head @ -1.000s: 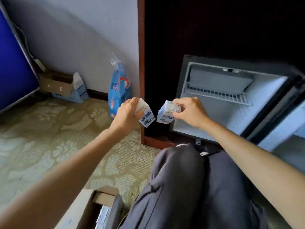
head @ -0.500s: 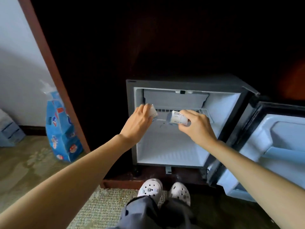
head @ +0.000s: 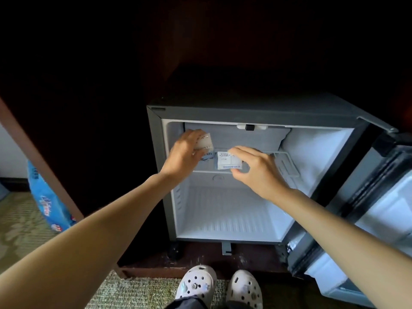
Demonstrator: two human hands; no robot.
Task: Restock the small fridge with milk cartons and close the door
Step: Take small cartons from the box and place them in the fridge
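Looking down into small fridge (head: 158, 175) set in a dark cabinet (head: 89, 97) too black to resolve, with door (head: 379, 210) standing open to the right and cut off by the frame edge, and blue printed bag (head: 45, 202) at left half hidden behind the cabinet post. Holding one milk carton per hand up at the wire shelf (head: 287, 166): left hand (head: 185, 152) curled round left carton (head: 204, 142) at the shelf's left end and covering most of it, right hand (head: 256, 172) pinching right carton (head: 227, 161) between thumb and fingers just beside it, shelf contact unclear. Can see blue print on both carton labels, can't read it.
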